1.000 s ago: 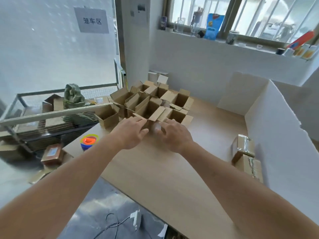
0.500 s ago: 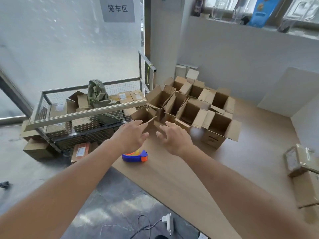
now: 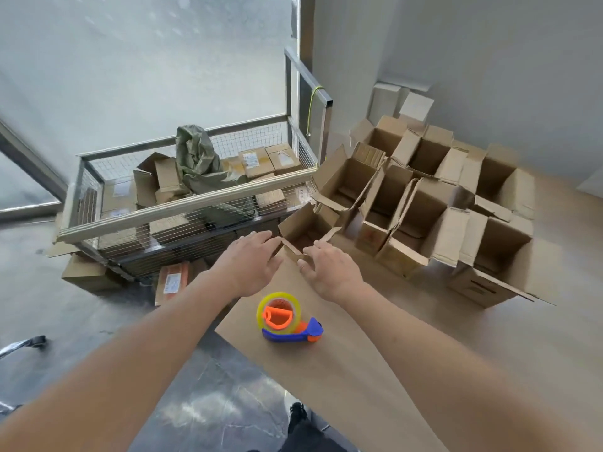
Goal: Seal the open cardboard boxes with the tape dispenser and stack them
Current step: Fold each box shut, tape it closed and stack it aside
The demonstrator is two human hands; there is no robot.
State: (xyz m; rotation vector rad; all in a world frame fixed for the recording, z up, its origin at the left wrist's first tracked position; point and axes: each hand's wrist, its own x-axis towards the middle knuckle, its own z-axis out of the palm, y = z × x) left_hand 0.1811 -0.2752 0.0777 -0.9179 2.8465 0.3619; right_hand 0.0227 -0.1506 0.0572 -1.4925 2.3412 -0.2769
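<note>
Change: both hands have moved on from the middle boxes to the corner box (image 3: 305, 231).
Left hand (image 3: 253, 264): fingers straight, at its left flap.
Right hand (image 3: 329, 269): spread, touching the near flap.
Tape dispenser (image 3: 287, 318): idle on the desk (image 3: 375, 353), just behind the hands.
Meaning: folding begins; taping not yet.

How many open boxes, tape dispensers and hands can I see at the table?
Open boxes: 8
Tape dispenser: 1
Hands: 2, the left hand and the right hand
Total: 11
</note>
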